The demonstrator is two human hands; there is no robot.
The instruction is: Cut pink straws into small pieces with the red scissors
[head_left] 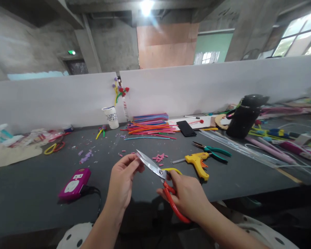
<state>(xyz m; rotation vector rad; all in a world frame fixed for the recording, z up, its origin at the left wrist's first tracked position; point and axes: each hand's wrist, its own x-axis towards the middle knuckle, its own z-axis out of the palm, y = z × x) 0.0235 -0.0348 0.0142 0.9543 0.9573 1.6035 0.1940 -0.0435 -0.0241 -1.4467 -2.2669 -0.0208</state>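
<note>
While my right hand (pixel 186 197) is closed around the handle loops of the steel scissors with one red and one yellow handle (pixel 159 171), my left hand (pixel 123 180) sits at the other end, thumb and forefinger pinched shut at the blade tips. Whether they nip a small scrap or the steel itself, I cannot tell. Long axis of scissors: diagonal, handles low and toward me on the right, tips up and away to the left, pointing straight into the left fingers (pixel 131 159). Left hand is nearer the tips, right hand nearer the pivot; hands near, not touching. Blades appear to lie together, no gap seen. Position: scissors held above the dark grey tabletop (pixel 28 197), just left of the yellow plastic hot-glue gun (pixel 198 162) and nearer me. Counts: scissors 1; glue gun 1; green-handled pliers (pixel 212 152) 1, just behind the glue gun; flat black phone (pixel 186 128) 1, further behind it; white printed paper cup (pixel 111 117) 1, far behind-left of it; magenta plastic box with black cord (pixel 74 180) 1, well left of it; black cylindrical flask (pixel 245 116) 1, behind-right of it. Pink foam scraps (pixel 159 157) left of the glue gun: small cluster, not countable.
</note>
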